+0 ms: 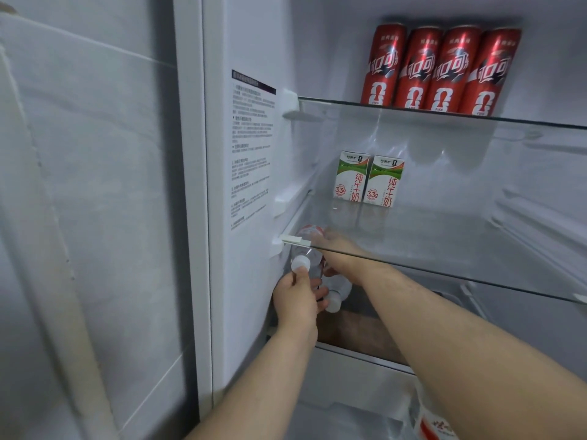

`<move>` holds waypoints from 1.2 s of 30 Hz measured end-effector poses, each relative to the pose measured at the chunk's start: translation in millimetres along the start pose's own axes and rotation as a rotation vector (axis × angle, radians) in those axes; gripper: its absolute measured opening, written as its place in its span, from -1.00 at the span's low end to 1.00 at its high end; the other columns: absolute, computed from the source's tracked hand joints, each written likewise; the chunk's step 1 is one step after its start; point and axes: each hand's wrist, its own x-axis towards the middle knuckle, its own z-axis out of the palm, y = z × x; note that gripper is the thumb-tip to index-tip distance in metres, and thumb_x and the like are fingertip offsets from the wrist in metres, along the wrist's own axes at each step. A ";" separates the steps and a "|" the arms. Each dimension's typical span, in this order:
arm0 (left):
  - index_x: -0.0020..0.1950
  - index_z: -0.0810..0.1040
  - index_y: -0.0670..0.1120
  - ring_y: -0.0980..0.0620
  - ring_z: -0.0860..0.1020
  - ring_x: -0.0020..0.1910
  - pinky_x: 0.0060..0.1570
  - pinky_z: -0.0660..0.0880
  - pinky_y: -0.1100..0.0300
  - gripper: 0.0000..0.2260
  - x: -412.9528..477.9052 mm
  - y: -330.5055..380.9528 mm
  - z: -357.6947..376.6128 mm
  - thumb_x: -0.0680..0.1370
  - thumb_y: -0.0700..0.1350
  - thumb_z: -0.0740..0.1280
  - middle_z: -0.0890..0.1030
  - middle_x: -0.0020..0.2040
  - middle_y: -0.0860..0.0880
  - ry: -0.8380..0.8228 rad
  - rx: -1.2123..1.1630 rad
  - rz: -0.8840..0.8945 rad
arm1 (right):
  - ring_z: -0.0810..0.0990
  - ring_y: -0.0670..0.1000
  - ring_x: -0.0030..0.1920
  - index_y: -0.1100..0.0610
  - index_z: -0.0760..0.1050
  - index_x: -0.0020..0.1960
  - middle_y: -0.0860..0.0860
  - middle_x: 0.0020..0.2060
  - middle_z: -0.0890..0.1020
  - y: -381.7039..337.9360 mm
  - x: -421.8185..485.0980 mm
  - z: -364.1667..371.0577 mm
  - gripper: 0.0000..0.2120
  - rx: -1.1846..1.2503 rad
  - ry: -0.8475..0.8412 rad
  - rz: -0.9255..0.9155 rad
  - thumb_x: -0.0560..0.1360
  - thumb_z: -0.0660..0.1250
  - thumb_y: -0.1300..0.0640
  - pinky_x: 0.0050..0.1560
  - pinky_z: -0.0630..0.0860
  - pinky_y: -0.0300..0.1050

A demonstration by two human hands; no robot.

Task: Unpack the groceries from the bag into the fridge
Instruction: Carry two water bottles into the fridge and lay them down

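Arms reaching under glass shelf [444, 270]; left hand [297, 301] pinching water bottle [310, 260] at cap, right hand [338, 249] gripping its body.

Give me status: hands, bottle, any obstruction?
Left hand pinching cap of water bottle, right hand round its body. Bottle lying under glass shelf, by a second bottle. Nothing blocking in view.

Grey wall [104, 192] at nine o'clock. A cream strip [60, 265] runs down it, slanting towards seven o'clock.
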 end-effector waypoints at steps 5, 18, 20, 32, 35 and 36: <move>0.16 0.54 -0.09 -0.06 0.69 -0.18 -0.35 0.59 0.19 -0.73 2.1 5.4 4.7 0.66 0.06 0.18 0.69 -0.15 -0.16 -0.008 -0.005 -0.070 | 0.53 0.03 -0.21 0.29 0.45 0.28 0.13 -0.09 0.59 1.4 9.9 2.2 -0.59 -0.082 0.040 -0.001 0.67 0.12 -0.02 -0.26 0.46 -0.17; 0.19 0.49 -0.09 -0.08 0.67 -0.10 -0.22 0.64 0.15 -0.78 -11.0 9.3 -2.3 0.66 0.01 0.20 0.65 0.01 -0.21 -0.084 0.005 -0.067 | 0.60 0.06 -0.16 0.19 0.50 0.09 0.12 -0.14 0.61 -3.8 -12.9 -6.5 -0.66 -0.142 0.053 -0.068 0.65 0.15 -0.08 -0.18 0.58 -0.04; 0.06 0.50 -0.08 -0.09 0.66 -0.12 -0.21 0.63 0.14 -0.87 -24.0 6.3 -8.4 0.66 -0.07 0.20 0.63 0.01 -0.24 -0.100 0.026 -0.027 | 0.56 0.01 -0.21 0.14 0.51 -0.01 0.05 -0.21 0.59 -3.1 -25.3 -13.4 -0.75 -0.169 0.040 -0.110 0.64 0.18 -0.03 -0.21 0.53 -0.09; -0.13 0.65 -0.06 -0.12 0.61 -0.20 -0.28 0.58 0.05 -0.80 -65.0 -34.9 -20.7 0.62 -0.16 0.26 0.66 -0.17 -0.19 -0.272 0.301 0.176 | 0.55 0.00 -0.02 -0.03 0.55 0.12 -0.03 0.05 0.63 8.9 -125.4 -56.1 -0.81 -0.629 0.062 -0.080 0.59 0.21 -0.03 -0.05 0.50 -0.08; -0.13 0.62 -0.08 -0.06 0.61 -0.24 -0.25 0.57 0.07 -0.81 -77.5 -42.5 -18.7 0.62 -0.20 0.25 0.65 -0.25 -0.11 -0.371 0.366 0.194 | 0.54 -0.01 0.08 -0.02 0.49 0.30 -0.04 0.19 0.59 17.8 -159.5 -69.1 -0.70 -0.630 0.139 -0.003 0.61 0.22 -0.05 0.03 0.47 -0.12; -0.14 0.62 -0.08 -0.05 0.61 -0.23 -0.23 0.58 0.07 -0.81 -81.9 -45.1 -16.9 0.61 -0.20 0.26 0.65 -0.26 -0.07 -0.417 0.404 0.207 | 0.53 0.00 0.16 0.00 0.46 0.35 -0.03 0.25 0.55 23.7 -170.9 -73.7 -0.66 -0.633 0.158 0.025 0.61 0.22 -0.06 0.11 0.46 -0.11</move>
